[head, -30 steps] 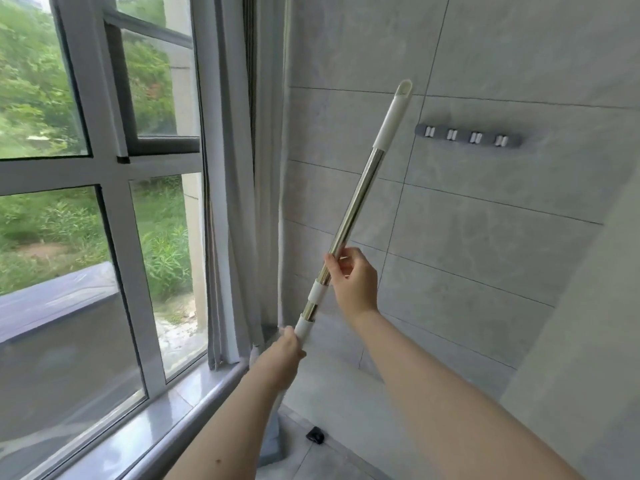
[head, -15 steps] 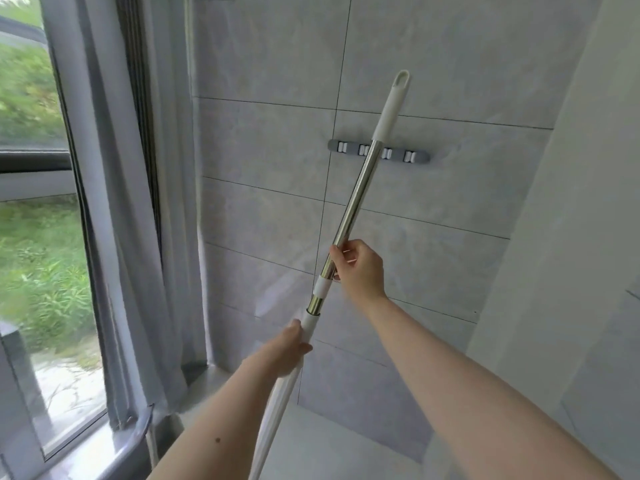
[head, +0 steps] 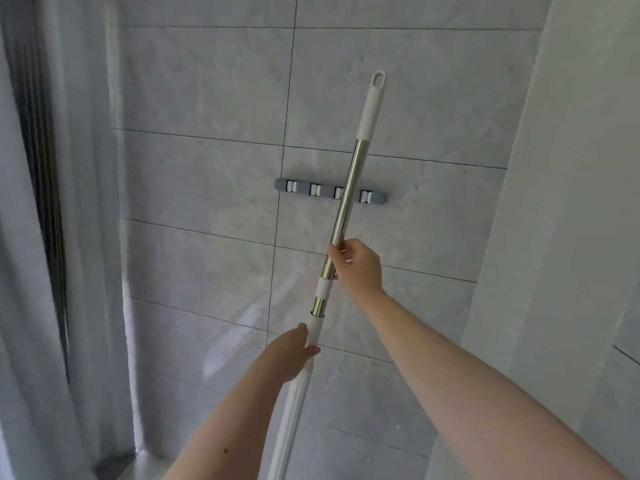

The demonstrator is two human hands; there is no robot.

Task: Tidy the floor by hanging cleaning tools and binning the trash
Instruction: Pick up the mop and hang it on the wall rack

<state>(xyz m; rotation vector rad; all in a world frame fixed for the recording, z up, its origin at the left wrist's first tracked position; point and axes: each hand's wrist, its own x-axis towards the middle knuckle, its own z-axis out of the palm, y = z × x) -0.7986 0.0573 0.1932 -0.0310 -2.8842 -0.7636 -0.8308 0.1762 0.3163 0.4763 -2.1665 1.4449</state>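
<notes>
Head view. Wall (head: 207,185): tiled, carries rack. Pole (head: 341,216): tilted, crossing the rack, apparently lined up for clipping in. Rack (head: 301,189): four clips, none filled. Right hand (head: 358,268): grip clasps metal shaft, steering. Left hand (head: 294,351): grip clasps white section, bearing weight.

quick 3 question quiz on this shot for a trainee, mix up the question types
1. True or false: both hands grip the mop handle.
2. How many clips show on the wall rack? A) two B) four C) six
3. Fill in: the handle's white tip with the hanging hole sits ____ the rack in the picture.

Key
1. True: the left hand grips the white lower section, the right hand holds the metal tube above the collar.
2. B, four; the tube crosses in front of the third from the left.
3. above
</notes>
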